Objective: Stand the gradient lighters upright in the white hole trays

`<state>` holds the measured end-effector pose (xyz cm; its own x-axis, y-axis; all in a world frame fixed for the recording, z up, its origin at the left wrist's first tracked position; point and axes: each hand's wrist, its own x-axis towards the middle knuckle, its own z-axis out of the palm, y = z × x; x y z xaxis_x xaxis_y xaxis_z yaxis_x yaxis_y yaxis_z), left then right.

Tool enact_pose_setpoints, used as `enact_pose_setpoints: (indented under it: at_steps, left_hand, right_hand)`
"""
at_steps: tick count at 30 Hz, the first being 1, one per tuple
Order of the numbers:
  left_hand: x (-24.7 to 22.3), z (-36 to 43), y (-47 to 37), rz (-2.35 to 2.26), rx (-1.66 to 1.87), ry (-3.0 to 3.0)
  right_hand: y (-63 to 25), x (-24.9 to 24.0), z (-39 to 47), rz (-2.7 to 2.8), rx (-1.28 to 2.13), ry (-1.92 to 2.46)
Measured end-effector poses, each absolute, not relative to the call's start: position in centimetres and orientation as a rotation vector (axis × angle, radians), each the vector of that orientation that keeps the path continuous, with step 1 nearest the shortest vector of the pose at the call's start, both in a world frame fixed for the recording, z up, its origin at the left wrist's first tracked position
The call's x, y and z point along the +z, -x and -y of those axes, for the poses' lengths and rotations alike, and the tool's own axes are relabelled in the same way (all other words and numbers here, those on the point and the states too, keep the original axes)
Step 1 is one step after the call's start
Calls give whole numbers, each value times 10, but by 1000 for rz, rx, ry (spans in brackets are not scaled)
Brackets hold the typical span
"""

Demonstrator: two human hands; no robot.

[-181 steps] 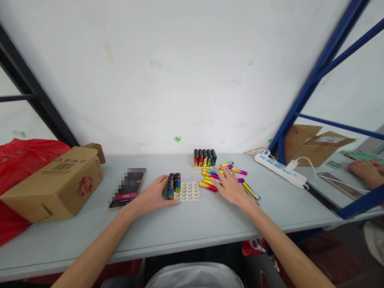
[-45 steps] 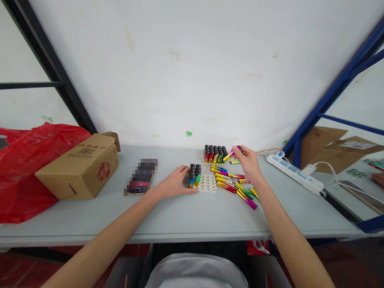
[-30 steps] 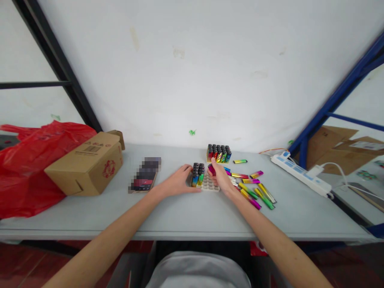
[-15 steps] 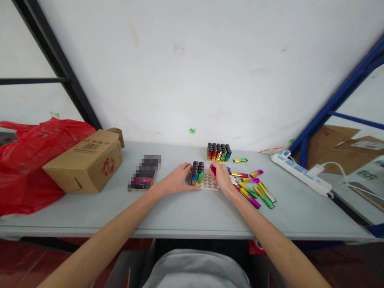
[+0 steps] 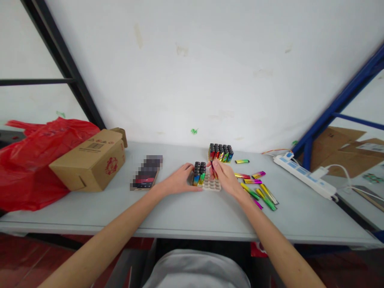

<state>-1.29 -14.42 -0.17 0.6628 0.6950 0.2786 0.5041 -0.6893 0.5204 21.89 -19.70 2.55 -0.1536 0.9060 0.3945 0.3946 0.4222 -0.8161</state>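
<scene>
My left hand [image 5: 179, 179] is curled round the left end of a pale lighter tray [image 5: 212, 186], its thumb along the near side and its fingers at the back. Two rows of upright black-topped lighters [image 5: 199, 175] stand at that end, and round holes show in the rest. Over the holes, my right hand [image 5: 225, 176] pinches a dark purple-and-yellow lighter [image 5: 214, 170], held nearly upright. Whether its lower end is inside a hole I cannot tell. Loose metallic lighters [image 5: 265, 199] lie to the right, some partly hidden by my right forearm.
A full block of lighters [image 5: 221, 153] stands behind the tray, beside a single green-yellow lighter [image 5: 242, 161]. On the left are a phone [image 5: 147, 173], a cardboard box [image 5: 90, 160] and a red plastic bag [image 5: 33, 168]. A white power strip [image 5: 306, 176] with cables lies at the right.
The lighter in my right hand has swung from slanted to nearly upright over the holes. My left hand keeps its hold on the tray. The whole view has shifted slightly.
</scene>
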Motion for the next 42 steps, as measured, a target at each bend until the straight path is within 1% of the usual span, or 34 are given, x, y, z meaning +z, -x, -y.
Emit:
enact_pose_setpoints:
  at_steps: [3, 5, 11, 15, 17, 23, 28, 30, 34, 38, 40, 42]
  left_hand:
    - [-1, 145, 13, -929, 669, -2460]
    - [0, 146, 12, -945, 659, -2464]
    - [2, 146, 12, -954, 603, -2503]
    - [2, 146, 12, -940, 610, -2505]
    - [2, 146, 12, -933, 615, -2498]
    - [2, 146, 12, -900, 655, -2499]
    - [1, 146, 13, -937, 640, -2470]
    - [1, 145, 14, -940, 631, -2475]
    - [3, 143, 16, -952, 600, -2460]
    - [4, 139, 19, -913, 592, -2461]
    - [4, 138, 21, -900, 583, -2475]
    - [5, 137, 22, -899, 571, -2491]
  right_hand:
    - [-223, 31, 201, 1928, 338, 1069]
    - [-224, 33, 203, 1998, 223, 1048]
    - [-223, 33, 206, 2016, 378, 1117]
    - [-226, 28, 204, 2125, 388, 1120]
    - [-227, 25, 202, 2210, 357, 1147]
    - [-218, 25, 203, 2323, 69, 1218]
    - [-234, 37, 203, 2130, 178, 1334]
    - [-259, 41, 199, 2017, 139, 1391]
    - [-330, 37, 194, 1899, -47, 1698]
    - [-395, 19, 199, 1639, -205, 2321]
    - [-412, 10, 201, 1539, -147, 2514]
    - [-418, 5, 197, 1540, -27, 2580]
